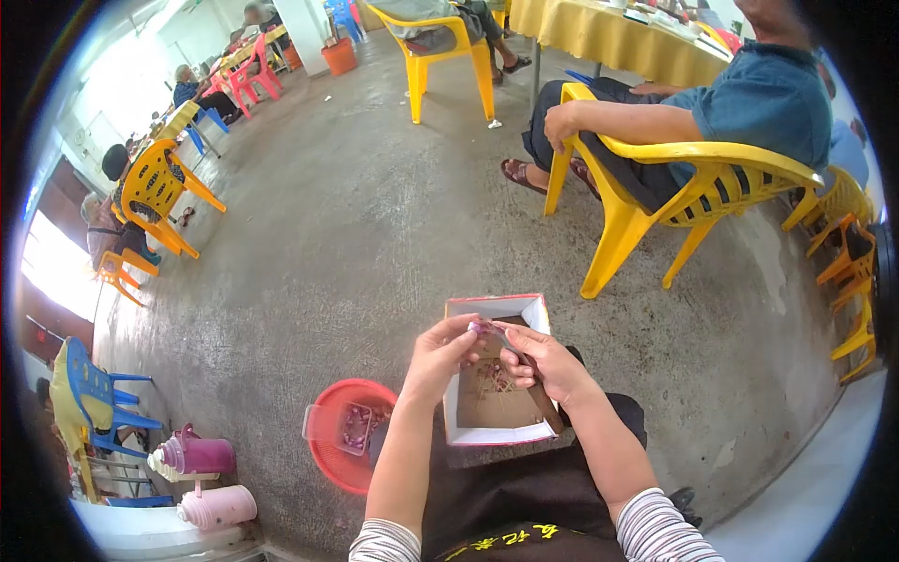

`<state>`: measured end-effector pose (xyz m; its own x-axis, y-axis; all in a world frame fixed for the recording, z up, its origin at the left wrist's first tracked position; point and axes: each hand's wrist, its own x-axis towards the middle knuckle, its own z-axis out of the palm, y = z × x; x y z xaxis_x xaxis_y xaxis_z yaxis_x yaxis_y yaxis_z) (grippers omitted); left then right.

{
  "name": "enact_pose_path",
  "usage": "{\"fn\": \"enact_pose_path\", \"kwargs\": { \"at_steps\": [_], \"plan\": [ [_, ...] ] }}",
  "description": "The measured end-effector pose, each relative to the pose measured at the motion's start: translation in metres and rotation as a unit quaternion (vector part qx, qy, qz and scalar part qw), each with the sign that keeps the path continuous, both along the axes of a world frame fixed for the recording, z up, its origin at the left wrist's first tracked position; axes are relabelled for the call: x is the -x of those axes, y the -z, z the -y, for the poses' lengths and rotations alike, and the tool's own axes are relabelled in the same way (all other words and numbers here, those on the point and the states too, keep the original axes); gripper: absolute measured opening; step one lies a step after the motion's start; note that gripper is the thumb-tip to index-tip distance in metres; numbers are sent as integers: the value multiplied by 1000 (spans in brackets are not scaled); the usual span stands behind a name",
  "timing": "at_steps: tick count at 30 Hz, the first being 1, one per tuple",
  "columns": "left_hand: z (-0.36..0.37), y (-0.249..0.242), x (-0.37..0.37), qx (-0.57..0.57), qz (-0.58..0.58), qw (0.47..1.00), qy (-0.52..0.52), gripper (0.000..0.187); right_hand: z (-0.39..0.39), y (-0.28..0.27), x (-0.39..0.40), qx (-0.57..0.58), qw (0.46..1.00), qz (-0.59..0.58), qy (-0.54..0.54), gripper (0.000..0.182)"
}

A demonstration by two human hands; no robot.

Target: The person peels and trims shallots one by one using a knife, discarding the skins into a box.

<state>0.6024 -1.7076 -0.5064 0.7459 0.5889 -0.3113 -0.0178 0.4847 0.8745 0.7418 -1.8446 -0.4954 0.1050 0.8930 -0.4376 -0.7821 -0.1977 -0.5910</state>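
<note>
Fingertips of your left hand (440, 356) are pinching a small shallot (483, 329) over the cardboard box (494, 375) on your lap, steadying it so peelings drop inside, while your right hand (548, 363) is gripping a knife (536, 384).

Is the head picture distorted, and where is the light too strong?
Head view: fisheye bends the floor and the yellow chair, with black corners; daylight washes out the far left wall; the hands, left hand and right hand, and the box stay fairly sharp.
</note>
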Motion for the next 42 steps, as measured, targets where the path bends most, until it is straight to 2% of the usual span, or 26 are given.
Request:
{"fn": "enact_pose_path", "kwargs": {
  "at_steps": [1,4,7,12,14,16,19,22,24,27,30,32,34,37,42],
  "plan": [
    [-1,0,0,10,15,1000,-3,22,-1,-4,1,3,1000,-24,0,39],
    [-1,0,-2,32,42,999,-7,22,-1,5,9,-40,992,119,6,43],
    [-2,1,-2,24,31,999,-2,22,-3,-3,15,-45,960,277,-11,42],
    [-5,11,0,-17,-13,1000,18,21,-8,24,15,-78,901,426,30,36],
    [-5,12,1,16,8,1000,16,22,-7,23,15,-66,924,375,33,35],
    [-5,12,1,38,32,999,13,24,-3,15,14,-43,971,232,30,35],
    [-2,4,-1,55,59,997,8,26,-4,7,12,-23,998,41,41,35],
    [1,-2,-1,56,51,997,-4,27,-3,16,15,-36,988,145,29,38],
    [0,-2,0,41,31,999,-5,28,-4,11,19,-52,963,264,31,40],
    [0,13,-4,-21,19,999,-22,27,-10,20,25,-117,900,416,60,41],
    [3,6,-2,-74,-40,996,-2,26,-18,49,20,-165,833,518,101,41],
    [5,2,-3,-64,-30,997,4,25,-17,37,17,-139,886,433,89,40],
    [4,-3,-3,-51,-16,999,5,25,-5,15,15,-63,980,184,32,39],
    [5,-6,-4,-30,10,1000,2,26,-4,1,14,-58,995,67,41,37],
    [2,8,-3,-3,48,999,1,28,-4,8,17,-66,991,111,26,39]
  ]
}}
